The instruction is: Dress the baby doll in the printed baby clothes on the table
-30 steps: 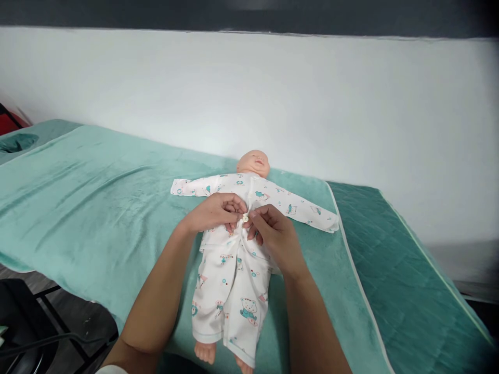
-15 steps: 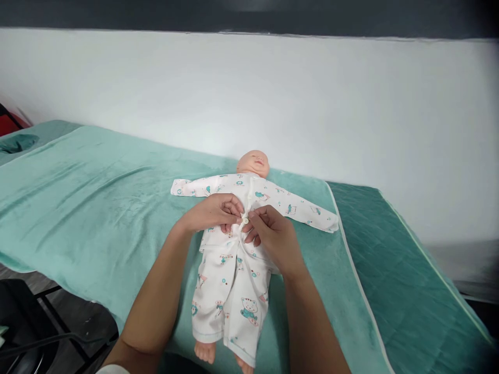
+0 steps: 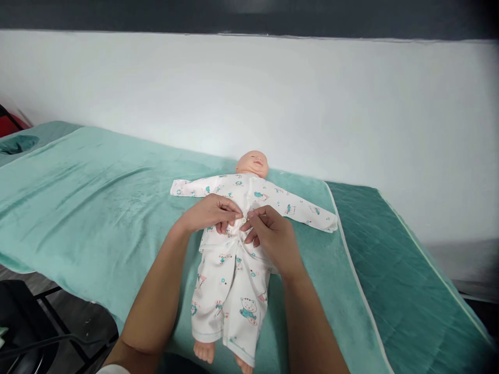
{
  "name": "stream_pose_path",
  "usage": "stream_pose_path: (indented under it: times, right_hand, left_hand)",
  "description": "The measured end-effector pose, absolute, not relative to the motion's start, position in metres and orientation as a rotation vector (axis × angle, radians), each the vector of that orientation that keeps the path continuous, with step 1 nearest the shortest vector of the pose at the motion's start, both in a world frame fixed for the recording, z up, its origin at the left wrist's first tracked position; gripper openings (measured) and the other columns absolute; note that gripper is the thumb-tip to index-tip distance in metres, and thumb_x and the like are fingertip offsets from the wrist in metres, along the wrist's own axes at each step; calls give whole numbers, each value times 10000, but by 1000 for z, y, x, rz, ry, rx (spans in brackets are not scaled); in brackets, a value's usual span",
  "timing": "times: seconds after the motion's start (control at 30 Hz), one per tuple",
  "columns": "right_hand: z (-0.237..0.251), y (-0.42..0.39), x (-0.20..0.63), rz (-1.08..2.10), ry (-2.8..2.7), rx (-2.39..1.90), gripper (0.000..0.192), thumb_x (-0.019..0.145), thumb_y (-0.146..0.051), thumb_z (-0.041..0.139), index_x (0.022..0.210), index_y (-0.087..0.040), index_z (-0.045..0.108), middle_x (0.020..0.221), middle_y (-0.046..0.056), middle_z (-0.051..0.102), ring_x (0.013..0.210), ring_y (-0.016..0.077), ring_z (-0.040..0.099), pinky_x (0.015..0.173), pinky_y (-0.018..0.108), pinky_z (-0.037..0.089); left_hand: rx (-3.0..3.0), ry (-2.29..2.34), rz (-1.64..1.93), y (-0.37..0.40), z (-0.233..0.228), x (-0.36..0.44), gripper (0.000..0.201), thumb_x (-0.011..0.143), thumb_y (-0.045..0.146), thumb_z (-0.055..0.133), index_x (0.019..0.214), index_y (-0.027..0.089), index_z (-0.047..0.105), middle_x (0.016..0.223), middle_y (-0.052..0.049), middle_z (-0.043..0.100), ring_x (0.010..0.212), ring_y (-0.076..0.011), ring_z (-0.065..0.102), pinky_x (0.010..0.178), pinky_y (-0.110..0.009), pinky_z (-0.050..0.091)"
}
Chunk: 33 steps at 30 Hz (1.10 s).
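A baby doll (image 3: 252, 162) lies on its back on a green towel (image 3: 97, 192), arms spread, head toward the wall. It wears a white printed shirt (image 3: 273, 200) and matching trousers (image 3: 230, 296). My left hand (image 3: 212, 213) and my right hand (image 3: 268, 236) meet over the doll's belly. Both pinch the shirt's front edges around a small pale button (image 3: 244, 220). Bare doll feet (image 3: 205, 352) stick out at the near edge.
The towel covers a table with a darker green quilted pad (image 3: 397, 280) showing on the right. A white wall (image 3: 273, 98) runs close behind. A black chair frame (image 3: 35, 327) stands at lower left, beside the table's near edge.
Both hands stay at the button on the doll's belly; the fingers have shifted only slightly, drawing the shirt edges closer. The doll has not moved.
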State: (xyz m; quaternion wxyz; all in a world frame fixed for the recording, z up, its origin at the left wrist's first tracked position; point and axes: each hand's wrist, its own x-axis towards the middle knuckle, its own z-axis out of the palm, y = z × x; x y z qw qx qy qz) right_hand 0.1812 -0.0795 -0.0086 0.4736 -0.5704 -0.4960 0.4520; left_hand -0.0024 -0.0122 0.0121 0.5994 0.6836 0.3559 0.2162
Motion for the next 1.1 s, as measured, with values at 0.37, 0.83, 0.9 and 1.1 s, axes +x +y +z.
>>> stream_pose_path:
  times: [0.37, 0.83, 0.9, 1.1]
  right_hand:
    - [-9, -79, 181, 1067, -1230, -1394, 305, 890, -485, 645, 790, -205, 576, 654, -13, 691, 445, 107, 599, 432, 211, 436]
    - [-2, -89, 188, 882, -1841, -1267, 249, 934, -371, 605, 744, -214, 644, 657, -31, 607, 582, 109, 513, 572, 258, 386]
    - [-2, -94, 185, 745, -1978, -1222, 151, 923, -296, 615, 794, -230, 658, 788, -17, 643, 700, 131, 560, 652, 273, 424]
    - [-22, -113, 166, 280, -2143, -1200, 110, 873, -209, 674, 972, -225, 631, 1067, 49, 627, 1033, 233, 564, 915, 391, 447]
  left_hand:
    - [1653, 834, 420, -15, 17, -5, 284, 848, 432, 674, 833, 151, 713, 652, 3, 615, 539, -89, 574, 515, -206, 485]
    - [1398, 1093, 1088, -66, -40, -20, 310, 896, 459, 624, 799, 165, 631, 619, 38, 524, 549, -75, 464, 520, -208, 377]
    - [1422, 1175, 1187, -91, -61, -30, 242, 898, 402, 632, 828, 172, 653, 707, 14, 571, 639, -98, 517, 591, -226, 421]
    - [1758, 1268, 1317, -128, -89, -48, 196, 878, 159, 582, 1052, 224, 644, 1034, -43, 628, 951, -163, 606, 807, -290, 493]
